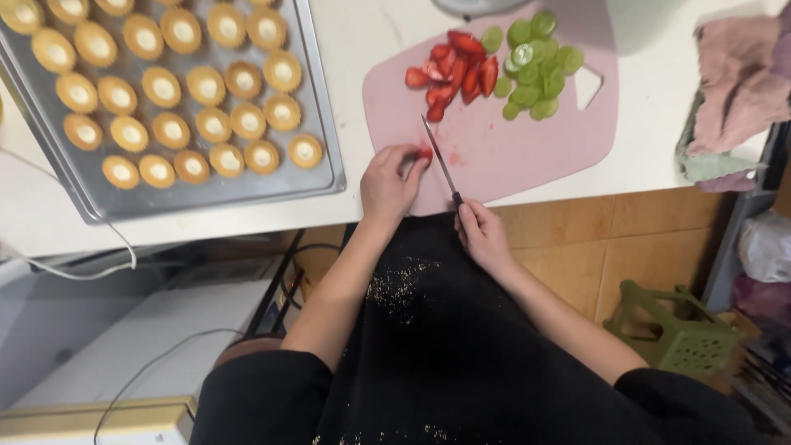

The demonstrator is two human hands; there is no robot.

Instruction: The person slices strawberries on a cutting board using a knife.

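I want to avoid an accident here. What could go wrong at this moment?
1. The knife blade lies close to the left hand fingers holding the strawberry piece; a slip could cut them.
2. The cutting board reaches the counter edge, so it might tip under pressure.

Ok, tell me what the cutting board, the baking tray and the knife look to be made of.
Cutting board: probably plastic, matte pale pink, thin, with a moulded handle cut-out.
Baking tray: metal, likely aluminium or steel, dull silver-grey with a raised rim and soft reflections.
Knife: thin dark blade, presumably metal, and a black handle in the right hand; handle material unclear.
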